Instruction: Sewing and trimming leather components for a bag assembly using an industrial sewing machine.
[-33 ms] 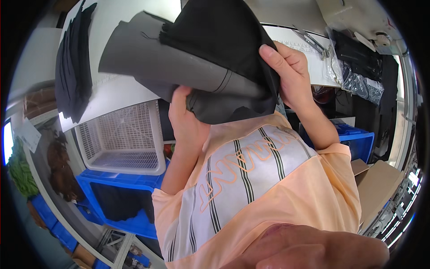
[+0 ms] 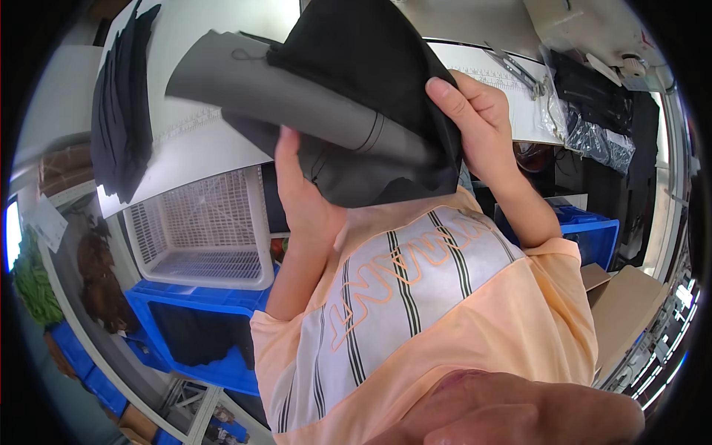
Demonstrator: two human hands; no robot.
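Note:
A dark cloth piece (image 2: 363, 67), black on one face and grey on the other, hangs in front of my chest. Its grey flap (image 2: 259, 89) has a stitched double line and a loose thread at the far edge. My right hand (image 2: 475, 115) pinches the right side, thumb on top. Under the left part lies my left hand (image 2: 300, 189), open, thumb stretched up against the cloth's lower edge. Its other fingers are hidden behind the cloth.
A white table (image 2: 189, 159) with ruler markings carries a stack of dark cloth (image 2: 126, 111) at left. Metal scissors (image 2: 515, 70) and plastic-wrapped dark pieces (image 2: 593, 126) lie at right. A white basket (image 2: 263, 222) sits above a blue crate (image 2: 200, 289); a cardboard box (image 2: 630, 311) stands lower right.
My left thumb has shifted up and to the left, away from the fold of the cloth. The grey flap has curled slightly upward. My right hand is almost still, keeping its pinch.

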